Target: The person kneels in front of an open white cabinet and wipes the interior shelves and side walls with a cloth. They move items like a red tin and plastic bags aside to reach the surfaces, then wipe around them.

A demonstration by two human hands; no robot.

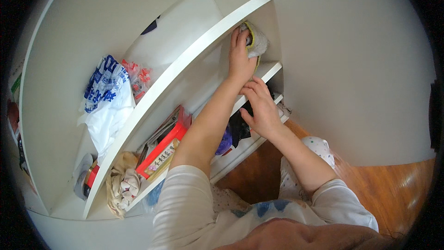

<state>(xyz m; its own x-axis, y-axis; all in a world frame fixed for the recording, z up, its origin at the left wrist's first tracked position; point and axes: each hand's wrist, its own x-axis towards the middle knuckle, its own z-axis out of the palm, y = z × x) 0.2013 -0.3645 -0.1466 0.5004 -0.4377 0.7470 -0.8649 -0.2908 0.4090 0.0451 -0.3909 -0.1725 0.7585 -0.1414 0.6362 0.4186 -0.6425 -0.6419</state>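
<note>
My left hand is shut on a grey-white cloth with a yellow-green edge, at the right end of a shelf compartment of a white cabinet, beneath a long white shelf board. Part of the cloth is hidden by the fingers. Just below it, my right hand rests its fingertips at the front edge of the lower shelf board, close to my left wrist. Its fingers are spread a little and no held thing shows.
A red box and a crumpled beige cloth lie left on the same shelf. Above are a white plastic bag with blue print, a red-printed bag and a grey cap. Below are black and purple items.
</note>
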